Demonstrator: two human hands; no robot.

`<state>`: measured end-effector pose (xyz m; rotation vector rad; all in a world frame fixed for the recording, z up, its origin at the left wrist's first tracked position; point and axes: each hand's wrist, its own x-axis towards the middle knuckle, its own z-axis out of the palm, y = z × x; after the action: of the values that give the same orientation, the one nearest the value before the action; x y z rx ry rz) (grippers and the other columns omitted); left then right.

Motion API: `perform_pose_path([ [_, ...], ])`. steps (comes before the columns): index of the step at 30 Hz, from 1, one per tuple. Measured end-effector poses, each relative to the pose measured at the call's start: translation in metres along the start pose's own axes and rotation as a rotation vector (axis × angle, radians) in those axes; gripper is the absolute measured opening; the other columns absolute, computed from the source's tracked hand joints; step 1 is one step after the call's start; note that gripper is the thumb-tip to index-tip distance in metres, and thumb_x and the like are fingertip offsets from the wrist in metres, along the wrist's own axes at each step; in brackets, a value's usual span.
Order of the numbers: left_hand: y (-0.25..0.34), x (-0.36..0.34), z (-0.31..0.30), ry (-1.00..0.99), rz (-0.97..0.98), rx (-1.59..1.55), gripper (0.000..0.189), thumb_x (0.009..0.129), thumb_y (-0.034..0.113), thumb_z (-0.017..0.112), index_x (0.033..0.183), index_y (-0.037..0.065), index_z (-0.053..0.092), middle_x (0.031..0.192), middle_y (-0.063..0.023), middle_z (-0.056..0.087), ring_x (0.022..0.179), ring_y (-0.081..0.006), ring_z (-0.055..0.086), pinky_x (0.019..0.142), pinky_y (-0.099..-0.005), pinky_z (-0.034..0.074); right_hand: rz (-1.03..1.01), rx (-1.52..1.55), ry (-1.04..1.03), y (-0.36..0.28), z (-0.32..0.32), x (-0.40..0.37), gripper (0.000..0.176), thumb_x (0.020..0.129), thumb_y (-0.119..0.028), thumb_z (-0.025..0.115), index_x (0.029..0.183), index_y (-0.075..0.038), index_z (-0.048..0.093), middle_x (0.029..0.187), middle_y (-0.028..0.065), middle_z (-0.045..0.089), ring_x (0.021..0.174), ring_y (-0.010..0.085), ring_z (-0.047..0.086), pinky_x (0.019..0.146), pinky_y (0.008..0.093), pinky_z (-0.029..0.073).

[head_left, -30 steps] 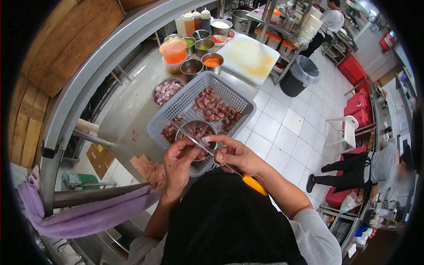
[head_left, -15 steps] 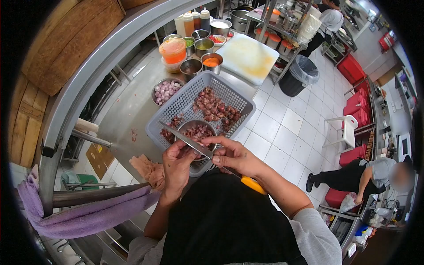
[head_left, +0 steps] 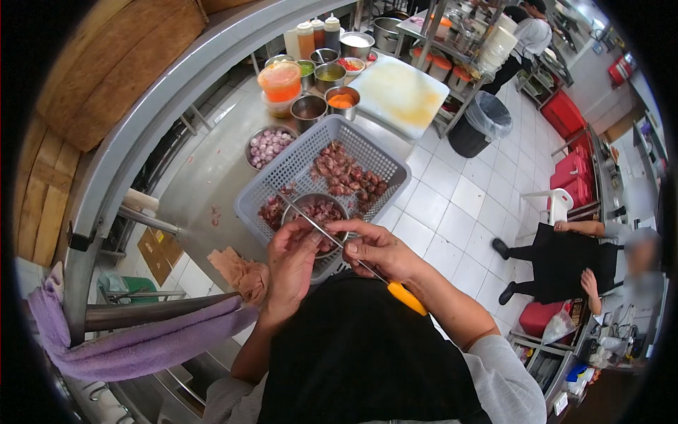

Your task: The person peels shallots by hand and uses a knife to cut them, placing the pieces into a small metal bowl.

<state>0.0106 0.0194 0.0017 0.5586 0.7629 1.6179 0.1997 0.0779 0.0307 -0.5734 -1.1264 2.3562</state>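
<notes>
My right hand (head_left: 380, 252) is closed around the blade of a knife (head_left: 406, 299), near its yellow handle, which sticks out behind the hand. The narrow blade points up and left, seen nearly edge-on. Close beside it, my left hand (head_left: 291, 260) has its fingers pinched together; whatever is between them is hidden. Both hands are over the near end of a grey plastic basket (head_left: 256, 185). Under the blade, inside the basket, sits a metal bowl (head_left: 343, 203) with reddish peelings. Reddish-brown unpeeled shallots (head_left: 340, 169) lie in the basket's far part.
Peeled shallots (head_left: 270, 145) fill a bowl left of the basket. Behind stand an orange-filled tub (head_left: 280, 83), metal pots, squeeze bottles (head_left: 332, 32) and a white cutting board (head_left: 401, 93). A crumpled brown cloth (head_left: 241, 274) lies at left. A co-worker (head_left: 575, 261) stands at right.
The knife blade has turned from showing its flat side to nearly edge-on, and my hands have shifted slightly. The co-worker at right has turned and let go of a plastic bag.
</notes>
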Motion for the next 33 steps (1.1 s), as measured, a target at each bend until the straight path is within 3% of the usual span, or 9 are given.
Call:
perform_pose_path([
  [6,-0.002,0.002,-0.004,-0.011,0.014,-0.001,0.017,0.091,-0.002,0.062,0.108,-0.001,0.060,0.106,-0.0114,0.066,0.094,-0.0187,0.065,0.083,-0.0337,0.053,0.000,0.050,0.032,-0.001,-0.008,0.002,0.049,0.096,-0.022,0.064,0.141,-0.011,0.049,0.073,-0.0014,0.050,0.063,0.0068,0.048,0.053,0.0206,0.036],
  [8,-0.002,0.003,-0.004,0.036,0.017,0.052,0.017,0.090,-0.003,0.062,0.107,0.000,0.058,0.107,-0.0117,0.066,0.096,-0.0203,0.064,0.088,-0.0360,0.051,-0.007,0.066,0.045,-0.003,-0.011,0.002,0.048,0.096,-0.023,0.064,0.141,-0.011,0.050,0.073,-0.0012,0.050,0.063,0.0066,0.047,0.053,0.0206,0.036],
  [12,-0.002,0.003,-0.009,0.090,0.041,0.119,0.020,0.089,-0.005,0.063,0.109,-0.001,0.059,0.108,-0.0125,0.066,0.097,-0.0203,0.065,0.089,-0.0356,0.052,-0.004,-0.080,0.111,0.006,-0.017,0.007,0.050,0.096,-0.022,0.064,0.142,-0.012,0.048,0.073,-0.0018,0.050,0.062,0.0073,0.047,0.054,0.0212,0.037],
  [18,-0.004,0.021,-0.043,0.224,0.214,0.372,0.015,0.088,-0.001,0.068,0.103,-0.001,0.064,0.099,-0.0104,0.069,0.086,-0.0157,0.066,0.081,-0.0293,0.055,0.024,-0.111,0.186,0.022,-0.022,0.010,0.052,0.096,-0.022,0.063,0.144,-0.014,0.046,0.076,-0.0028,0.051,0.064,0.0073,0.048,0.056,0.0212,0.039],
  [22,0.011,0.064,-0.075,0.396,0.265,0.416,0.017,0.087,0.006,0.072,0.101,-0.001,0.065,0.094,-0.0075,0.069,0.078,-0.0121,0.063,0.071,-0.0247,0.052,0.113,-0.074,0.172,0.023,-0.037,0.009,0.050,0.097,-0.021,0.061,0.144,-0.014,0.046,0.080,-0.0021,0.053,0.067,0.0072,0.049,0.056,0.0207,0.039],
  [24,0.017,0.097,-0.090,0.497,0.392,0.575,0.013,0.087,0.006,0.072,0.097,-0.001,0.066,0.088,-0.0056,0.068,0.075,-0.0117,0.061,0.070,-0.0252,0.051,0.124,-0.081,0.212,0.035,-0.049,0.009,0.049,0.098,-0.021,0.061,0.143,-0.012,0.046,0.081,-0.0018,0.053,0.067,0.0074,0.049,0.056,0.0206,0.039],
  [27,0.015,0.166,-0.128,0.510,0.573,0.862,0.012,0.084,0.005,0.073,0.091,-0.002,0.066,0.082,-0.0047,0.066,0.074,-0.0122,0.060,0.070,-0.0270,0.051,0.137,-0.084,0.266,0.045,-0.056,0.001,0.046,0.098,-0.020,0.060,0.140,-0.009,0.048,0.081,-0.0013,0.054,0.067,0.0075,0.049,0.056,0.0206,0.040],
  [29,0.016,0.202,-0.136,0.492,0.585,0.944,0.012,0.082,0.005,0.073,0.090,-0.002,0.067,0.081,-0.0067,0.067,0.074,-0.0142,0.061,0.070,-0.0286,0.051,0.122,-0.085,0.297,0.054,-0.064,-0.009,0.039,0.097,-0.027,0.063,0.131,-0.009,0.056,0.084,-0.0026,0.055,0.071,0.0068,0.051,0.058,0.0217,0.042],
  [33,0.017,0.254,-0.146,0.441,0.551,1.182,0.016,0.078,0.007,0.074,0.090,-0.001,0.067,0.082,-0.0124,0.068,0.074,-0.0218,0.065,0.071,-0.0324,0.051,0.078,-0.004,0.390,0.055,-0.072,-0.032,0.037,0.097,-0.026,0.062,0.129,-0.008,0.057,0.083,-0.0022,0.055,0.071,0.0073,0.051,0.058,0.0218,0.042],
])
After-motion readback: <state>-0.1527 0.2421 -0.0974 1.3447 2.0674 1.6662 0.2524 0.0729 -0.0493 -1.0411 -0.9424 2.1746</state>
